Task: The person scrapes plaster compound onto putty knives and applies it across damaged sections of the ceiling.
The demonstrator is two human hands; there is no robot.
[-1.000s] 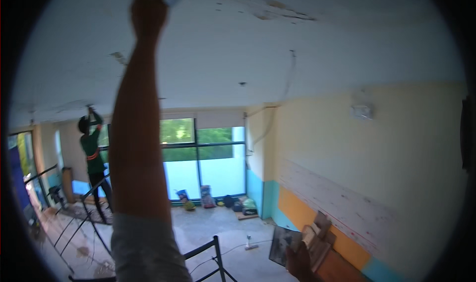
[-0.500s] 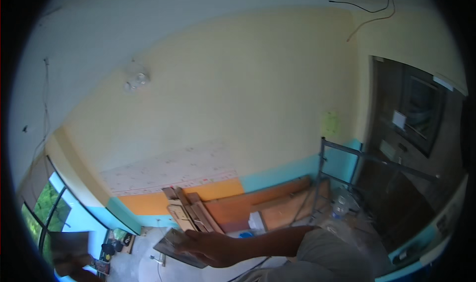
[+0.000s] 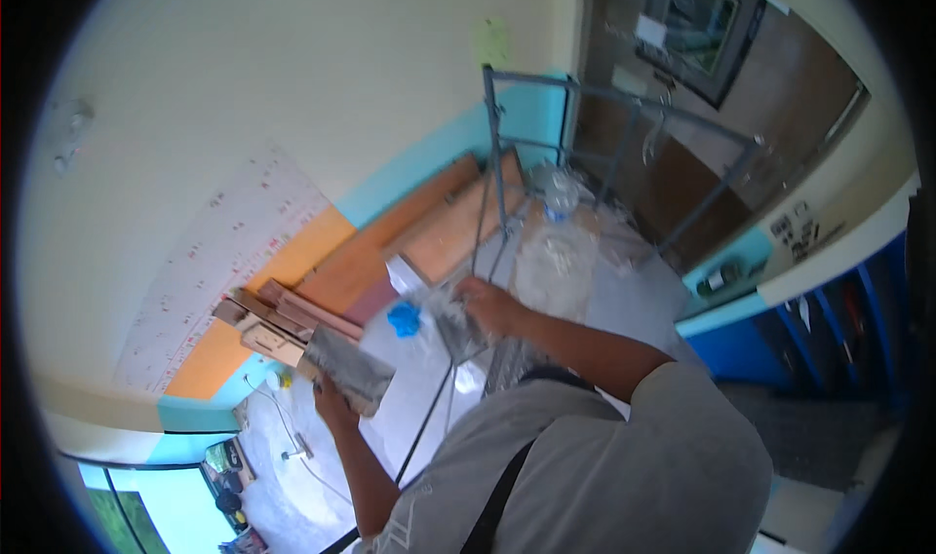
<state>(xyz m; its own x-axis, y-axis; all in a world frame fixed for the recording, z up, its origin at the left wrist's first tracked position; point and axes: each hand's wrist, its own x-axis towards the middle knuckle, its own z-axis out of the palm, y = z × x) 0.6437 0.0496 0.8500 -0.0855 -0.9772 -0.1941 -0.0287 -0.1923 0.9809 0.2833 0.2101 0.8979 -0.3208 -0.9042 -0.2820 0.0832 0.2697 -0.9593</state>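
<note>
My left hand (image 3: 334, 405) is closed on the near edge of a flat grey rectangular trowel plate (image 3: 357, 364); its handle is hidden. My right hand (image 3: 490, 306) grips a second trowel (image 3: 454, 328), whose grey blade is smeared with pale material and tilted toward the left one. The two blades are apart, held in front of my body at about waist height. A blue crumpled thing (image 3: 404, 319) shows between and beyond them, lower down.
Brown boards (image 3: 390, 242) and short wood pieces (image 3: 273, 325) lean along the wall. A grey metal scaffold frame (image 3: 624, 96) stands ahead right, a clear plastic bottle (image 3: 561, 193) beside it. A cable with a socket (image 3: 297, 449) lies on the floor. Blue shelving (image 3: 829, 320) is at right.
The view has swung right and downward. My left hand has come inward with its trowel, nearer the right one. My right hand is now drawn in front of my body, still holding its trowel.
</note>
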